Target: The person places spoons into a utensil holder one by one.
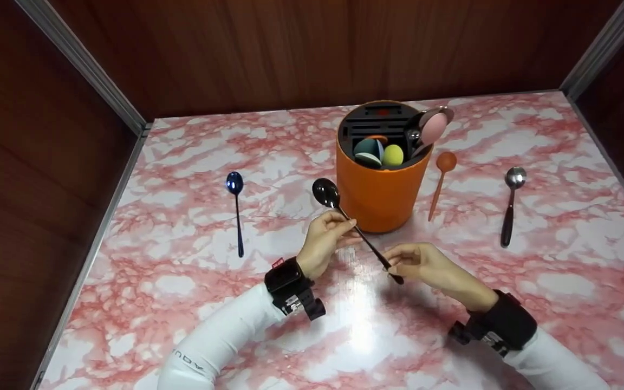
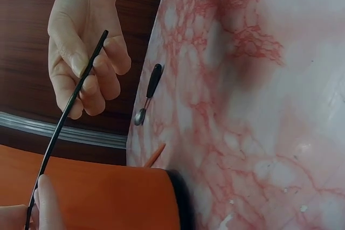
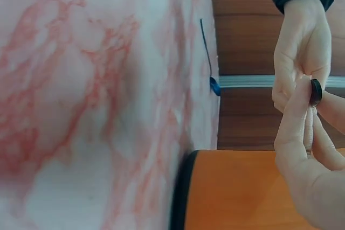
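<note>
The black spoon (image 1: 367,241) is held up over the bench (image 1: 182,292), in front of the holder (image 1: 382,200), by both hands. Its long axis runs aslant in the head view: the bowl points away from the person and to the left, and the handle comes back toward the person and to the right. The bowl sits just left of the holder's side. Whether one end is higher than the other, I cannot tell.

The left hand (image 1: 323,241) pinches the handle a little below the bowl, thumb on top. The right hand (image 1: 426,265) pinches it near the far end, and the right wrist view shows the dark tip poking out between the fingertips. Neither hand is spread wide.

The holder stands upright, with a pink spoon (image 1: 434,128) leaning out at its right and a yellow head (image 1: 393,155) among others inside. Left of it, well apart, the blue spoon (image 1: 238,216) lies with its bowl away from the person. The orange spoon (image 1: 439,189) lies near the holder's right, the steel spoon (image 1: 511,206) farther right; both bowls also point away.
</note>
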`<state>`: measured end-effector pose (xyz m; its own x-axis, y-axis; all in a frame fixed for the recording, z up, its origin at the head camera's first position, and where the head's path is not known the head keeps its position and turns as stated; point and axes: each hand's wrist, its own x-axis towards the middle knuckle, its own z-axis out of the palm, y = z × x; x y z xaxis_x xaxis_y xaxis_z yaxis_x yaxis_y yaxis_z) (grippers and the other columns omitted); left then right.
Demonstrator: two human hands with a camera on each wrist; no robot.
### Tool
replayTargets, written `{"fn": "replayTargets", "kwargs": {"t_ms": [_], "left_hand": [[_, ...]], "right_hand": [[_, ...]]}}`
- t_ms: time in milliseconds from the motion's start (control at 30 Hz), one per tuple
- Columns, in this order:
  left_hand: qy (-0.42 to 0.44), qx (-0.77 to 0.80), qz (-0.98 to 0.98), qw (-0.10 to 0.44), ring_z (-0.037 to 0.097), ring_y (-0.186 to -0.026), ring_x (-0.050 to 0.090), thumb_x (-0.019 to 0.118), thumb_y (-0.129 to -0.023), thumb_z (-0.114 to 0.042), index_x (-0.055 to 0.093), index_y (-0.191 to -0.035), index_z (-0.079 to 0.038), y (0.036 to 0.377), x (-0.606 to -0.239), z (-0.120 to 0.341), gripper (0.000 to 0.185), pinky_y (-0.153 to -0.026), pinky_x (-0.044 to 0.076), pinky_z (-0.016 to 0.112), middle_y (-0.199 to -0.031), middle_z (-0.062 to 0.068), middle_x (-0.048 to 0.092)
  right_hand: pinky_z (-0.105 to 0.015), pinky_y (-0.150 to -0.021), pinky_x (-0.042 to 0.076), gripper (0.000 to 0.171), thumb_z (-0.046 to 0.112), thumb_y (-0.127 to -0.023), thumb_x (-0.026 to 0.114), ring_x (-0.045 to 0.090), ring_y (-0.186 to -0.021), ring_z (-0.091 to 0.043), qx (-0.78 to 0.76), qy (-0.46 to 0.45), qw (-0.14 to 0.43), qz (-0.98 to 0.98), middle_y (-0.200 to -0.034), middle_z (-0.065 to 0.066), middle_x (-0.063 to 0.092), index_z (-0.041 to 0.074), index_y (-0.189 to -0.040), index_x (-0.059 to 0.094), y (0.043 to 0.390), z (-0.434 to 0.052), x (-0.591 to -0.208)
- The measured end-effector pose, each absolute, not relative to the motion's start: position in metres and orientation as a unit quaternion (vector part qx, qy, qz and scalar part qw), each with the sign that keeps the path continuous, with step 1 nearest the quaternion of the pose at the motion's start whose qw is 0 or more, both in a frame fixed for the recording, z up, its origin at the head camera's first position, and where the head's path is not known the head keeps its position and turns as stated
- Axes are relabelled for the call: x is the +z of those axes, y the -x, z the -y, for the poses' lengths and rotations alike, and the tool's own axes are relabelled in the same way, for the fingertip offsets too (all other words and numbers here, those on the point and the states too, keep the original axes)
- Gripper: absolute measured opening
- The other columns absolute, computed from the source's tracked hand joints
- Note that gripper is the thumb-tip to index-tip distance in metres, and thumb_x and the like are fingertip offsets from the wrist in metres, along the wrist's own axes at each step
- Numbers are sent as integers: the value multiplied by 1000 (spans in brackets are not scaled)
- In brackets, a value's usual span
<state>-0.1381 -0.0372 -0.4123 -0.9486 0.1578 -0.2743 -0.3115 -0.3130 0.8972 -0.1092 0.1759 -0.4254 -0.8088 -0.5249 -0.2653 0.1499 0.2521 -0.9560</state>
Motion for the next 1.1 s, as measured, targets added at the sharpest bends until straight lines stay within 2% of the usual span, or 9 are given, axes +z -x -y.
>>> {"fn": "replayTargets", "kwargs": {"t_ms": [267, 500, 833, 1100], "left_hand": [[63, 811, -566, 135, 12, -64, 63, 54, -87, 5, 48, -90, -3, 139, -401, 37, 11, -83, 57, 43, -75, 3, 59], [49, 818, -559, 127, 12, -64, 62, 53, -87, 6, 47, -88, -3, 141, -394, 36, 11, -77, 59, 35, -73, 2, 58], [-2, 819, -563, 110, 13, -65, 61, 51, -89, 6, 46, -90, 1, 140, -383, 38, 7, -75, 60, 36, -75, 3, 56], [4, 822, -560, 108, 13, -64, 61, 52, -89, 6, 46, -89, -1, 140, -376, 38, 9, -72, 60, 31, -76, 3, 58]], "right_hand": [[-18, -75, 50, 40, 14, -86, 62, 58, -86, -5, -585, 127, 258, -759, -95, 2, 61, -9, -117, 54, 112, -176, -416], [-18, -76, 50, 38, 13, -88, 60, 57, -84, -6, -583, 130, 255, -760, -95, 2, 60, -9, -119, 54, 114, -177, -409], [-21, -76, 50, 38, 13, -88, 60, 56, -81, -6, -583, 119, 246, -765, -92, 4, 60, -9, -119, 54, 116, -176, -401], [-17, -74, 51, 38, 11, -88, 60, 57, -81, -6, -585, 124, 235, -767, -94, 3, 62, -9, -119, 55, 117, -176, -398]]}}
